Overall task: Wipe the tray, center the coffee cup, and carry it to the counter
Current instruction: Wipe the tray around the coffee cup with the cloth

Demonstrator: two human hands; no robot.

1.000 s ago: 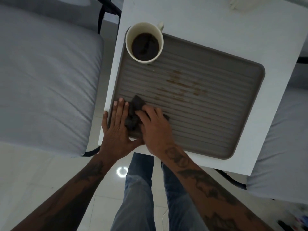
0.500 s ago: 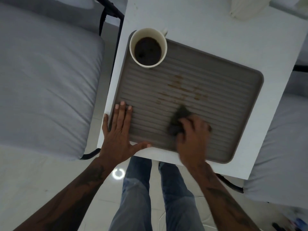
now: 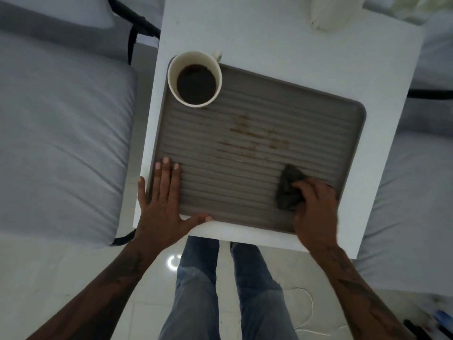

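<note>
**Cloth at the tray's near right corner, cup in the far left**

Two grey cushioned seats flank the scene, one to the left and another at the right edge. Between them stands a white desk, set at a slight angle to the camera. On it lies a grey ribbed tray with rounded corners, covering most of the desk's near half. The person's legs in blue jeans show below the desk edge, over a pale tiled floor.

The left hand lies flat and open on the tray's near left corner, fingers stretched out along the ribs, thumb spread along the near rim; it holds nothing. The right hand is curled over a crumpled dark cloth, pressing it onto the tray near the near right corner (the cloth sticks out to the left of the fingers).

A cream coffee cup stands upright in the tray's far left corner, filled with dark coffee, its handle pointing away toward the bare desk. Brown stains streak the ribs around the tray's middle, apart from both the cloth and the cup. A white object at the desk's far edge is too blurred to identify.
</note>
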